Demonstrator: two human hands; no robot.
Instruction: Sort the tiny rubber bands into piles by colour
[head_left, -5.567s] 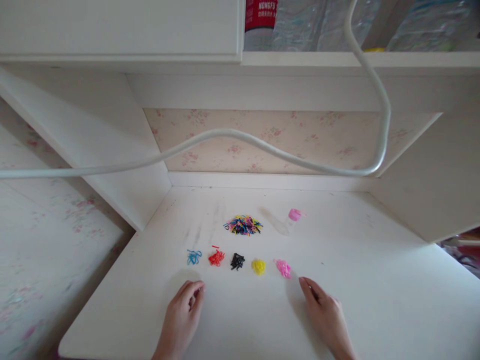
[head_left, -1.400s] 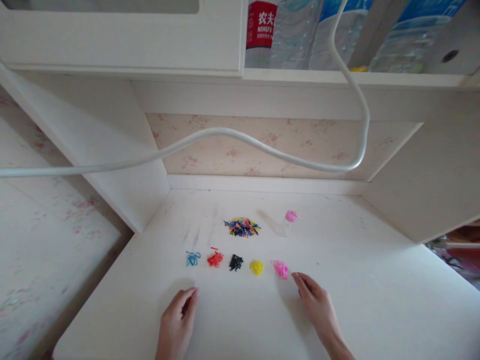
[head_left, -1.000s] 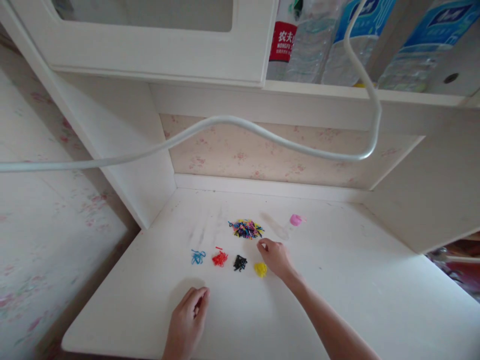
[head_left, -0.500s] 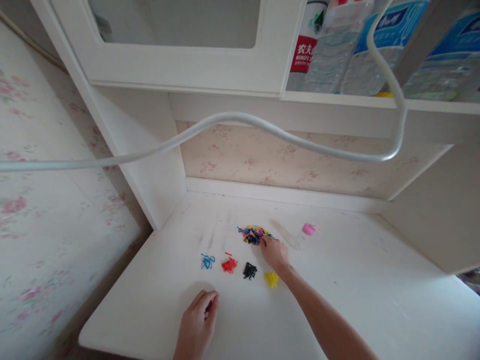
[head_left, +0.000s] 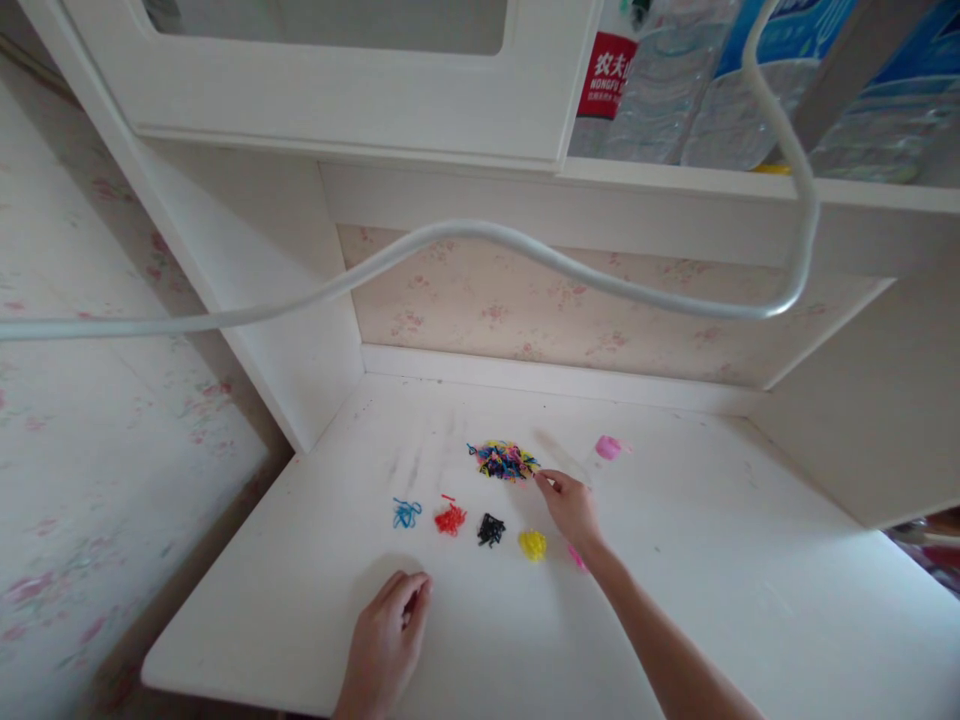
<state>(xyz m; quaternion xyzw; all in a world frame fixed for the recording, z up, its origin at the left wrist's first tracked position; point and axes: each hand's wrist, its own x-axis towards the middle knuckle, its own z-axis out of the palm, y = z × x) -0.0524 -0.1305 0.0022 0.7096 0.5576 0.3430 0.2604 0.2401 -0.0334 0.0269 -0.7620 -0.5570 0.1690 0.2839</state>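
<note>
A mixed heap of small coloured rubber bands [head_left: 501, 460] lies toward the back of the white table. My right hand [head_left: 568, 505] is at its right edge, thumb and forefinger pinched together; whatever is between the fingertips is too small to make out. In front of the heap runs a row of single-colour piles: blue bands [head_left: 406, 514], red bands [head_left: 451, 518], black bands [head_left: 491, 530] and yellow bands [head_left: 532, 545]. Pink bands [head_left: 576, 556] show partly behind my right forearm. My left hand [head_left: 388, 632] rests closed on the table, below the blue and red piles, with nothing visible in it.
A bright pink piece [head_left: 609, 447] lies behind my right hand. A white cable [head_left: 480, 230] crosses the view above the table [head_left: 712, 600]. Overhead is a cabinet [head_left: 337, 95], with water bottles [head_left: 667, 100] on the shelf beside it. Side panels bound the table.
My right hand has drawn back slightly to the right, from over the mixed heap to its edge. My left hand keeps its place. The view has tilted down a little, and pink bands now show.
</note>
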